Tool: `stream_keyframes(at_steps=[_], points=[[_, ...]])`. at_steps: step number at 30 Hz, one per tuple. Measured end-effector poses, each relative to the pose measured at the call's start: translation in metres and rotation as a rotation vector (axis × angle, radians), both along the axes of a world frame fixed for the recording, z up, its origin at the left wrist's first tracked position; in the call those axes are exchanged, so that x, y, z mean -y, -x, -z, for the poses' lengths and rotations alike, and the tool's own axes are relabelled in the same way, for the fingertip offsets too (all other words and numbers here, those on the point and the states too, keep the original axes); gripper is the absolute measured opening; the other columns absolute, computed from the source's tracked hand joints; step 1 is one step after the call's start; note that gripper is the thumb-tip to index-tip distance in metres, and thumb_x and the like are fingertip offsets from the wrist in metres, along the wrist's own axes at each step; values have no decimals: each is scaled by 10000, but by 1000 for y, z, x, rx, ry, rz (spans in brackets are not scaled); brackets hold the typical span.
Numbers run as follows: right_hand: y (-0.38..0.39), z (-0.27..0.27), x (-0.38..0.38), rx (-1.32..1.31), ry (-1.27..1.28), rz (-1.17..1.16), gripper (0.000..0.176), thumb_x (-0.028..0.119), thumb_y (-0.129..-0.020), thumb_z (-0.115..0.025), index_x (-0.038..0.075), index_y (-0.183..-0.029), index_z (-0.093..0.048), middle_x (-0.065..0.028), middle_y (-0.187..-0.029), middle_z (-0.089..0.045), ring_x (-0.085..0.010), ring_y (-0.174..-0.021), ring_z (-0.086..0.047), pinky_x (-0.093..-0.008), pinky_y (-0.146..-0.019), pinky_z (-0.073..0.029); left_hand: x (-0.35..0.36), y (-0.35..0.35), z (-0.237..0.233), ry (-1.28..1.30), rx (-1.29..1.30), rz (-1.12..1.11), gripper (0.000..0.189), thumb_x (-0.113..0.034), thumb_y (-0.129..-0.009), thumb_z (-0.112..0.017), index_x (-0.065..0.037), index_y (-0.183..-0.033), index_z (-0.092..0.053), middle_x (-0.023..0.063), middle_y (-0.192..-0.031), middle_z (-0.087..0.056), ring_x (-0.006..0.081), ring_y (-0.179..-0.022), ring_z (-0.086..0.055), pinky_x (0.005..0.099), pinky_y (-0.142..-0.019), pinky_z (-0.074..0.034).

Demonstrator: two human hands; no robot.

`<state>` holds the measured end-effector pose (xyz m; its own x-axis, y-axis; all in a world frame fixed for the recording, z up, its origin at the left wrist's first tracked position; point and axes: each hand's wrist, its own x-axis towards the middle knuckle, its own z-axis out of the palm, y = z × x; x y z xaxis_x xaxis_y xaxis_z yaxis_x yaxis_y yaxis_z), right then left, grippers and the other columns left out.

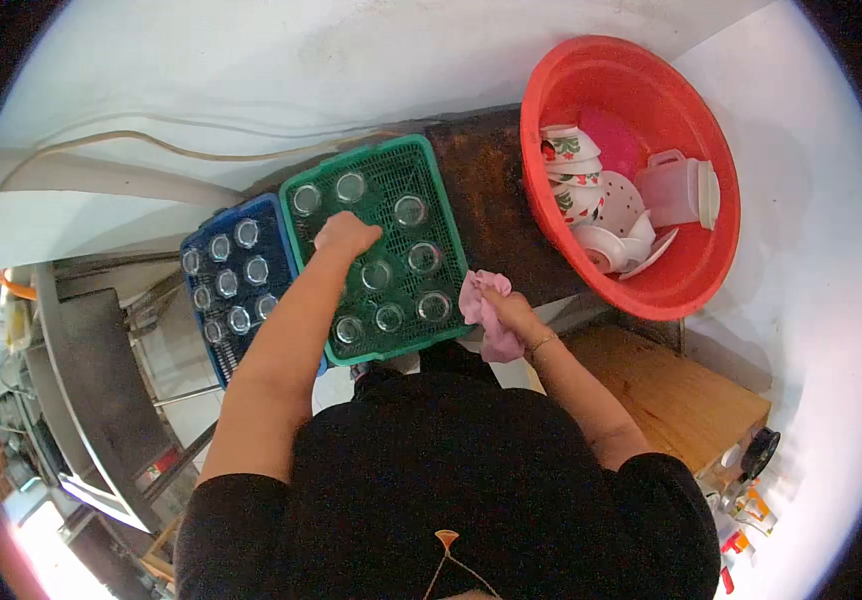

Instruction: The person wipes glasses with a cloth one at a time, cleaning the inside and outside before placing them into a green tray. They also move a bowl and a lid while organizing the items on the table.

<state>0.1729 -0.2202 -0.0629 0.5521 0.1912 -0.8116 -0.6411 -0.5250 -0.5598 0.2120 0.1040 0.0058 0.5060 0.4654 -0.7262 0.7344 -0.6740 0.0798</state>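
Here, the right hand (pixel 517 314) is clutching a crumpled pink cloth (pixel 497 343), fingers bunching into it, just beside the green basket (pixel 454 225). Farther out, the left hand (pixel 349 233) is reaching over that basket, where clear glasses (pixel 376 274) are standing in rows; its fingers are curling, but whether they are gripping a glass, I cannot tell. Beyond, bowls (pixel 577 203) are lying inside a red basin (pixel 701 130).

right hand (pixel 515 312) grips pink cloth (pixel 497 340); left hand (pixel 348 235) over green basket (pixel 388 172).
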Motion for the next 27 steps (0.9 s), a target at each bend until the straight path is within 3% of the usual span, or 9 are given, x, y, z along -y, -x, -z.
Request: stream_keyframes(at_steps=[2,7,9,11,16,18,22,24,27], points=[[-3,-42,-8,91,82,-23,829,705,-723,-563,-75,-991,-640,-224,-917,-656,-269,-884,-652,-354,-760,-495,1,-3,9,70,-13,-70,557,-457,-717,-643,-22,-1064,-643,161,-1117,-629,282,-1020,-617,379,-856,-496],[-5,12,14,42,161,-116,781,699,-732,-548,-24,-1007,-655,-219,-925,-658,-289,-896,-649,-361,-774,-494,11,-5,20,-18,106,-60,589,-490,-726,-635,18,-1023,-642,156,-992,-669,289,-861,-666,372,-774,-527],[-3,18,17,46,156,-129,776,696,-736,-540,-21,-1009,-656,-221,-930,-658,-299,-903,-648,-363,-776,-494,13,-11,4,137,32,-77,585,-464,-717,-670,32,-1026,-631,147,-981,-667,262,-775,-675,364,-680,-557],[-3,-7,12,108,129,-66,790,683,-732,-547,-57,-991,-647,-229,-944,-656,-314,-916,-646,-365,-788,-491,9,-9,7,207,81,-149,588,-437,-708,-695,48,-1032,-619,164,-1028,-646,266,-786,-671,370,-653,-565],[-6,11,19,32,93,-93,751,650,-746,-545,-44,-1016,-639,-232,-976,-652,-318,-948,-638,-373,-798,-487,-3,-7,22,371,128,-309,627,-384,-668,-761,100,-1027,-592,222,-1132,-582,299,-838,-656,400,-610,-580],[-9,12,20,12,94,-97,728,638,-750,-547,-29,-1028,-639,-235,-984,-649,-319,-958,-636,-378,-799,-486,-3,-6,22,337,206,-485,669,-383,-673,-759,96,-1094,-557,220,-1134,-586,374,-977,-602,515,-638,-555],[-19,-4,20,41,153,-174,713,645,-778,-500,-1,-1048,-636,-261,-986,-637,-344,-975,-625,-401,-791,-488,-9,-7,-3,319,201,-510,707,-396,-674,-742,101,-1133,-535,260,-1160,-564,392,-993,-600,515,-756,-526],[-22,-5,22,19,162,-179,714,648,-790,-482,-2,-1041,-636,-269,-981,-633,-354,-975,-622,-408,-788,-489,-11,-13,-43,78,42,112,814,-421,-682,-729,99,-1230,-428,263,-1238,-507,403,-1055,-566,495,-896,-455],[-22,2,25,138,117,-270,680,633,-821,-440,16,-1022,-645,-267,-974,-635,-364,-974,-620,-420,-783,-490,0,-20,-72,-146,237,75,740,-425,-676,-725,61,-1178,-483,248,-1246,-492,382,-1109,-529,445,-882,-467]])
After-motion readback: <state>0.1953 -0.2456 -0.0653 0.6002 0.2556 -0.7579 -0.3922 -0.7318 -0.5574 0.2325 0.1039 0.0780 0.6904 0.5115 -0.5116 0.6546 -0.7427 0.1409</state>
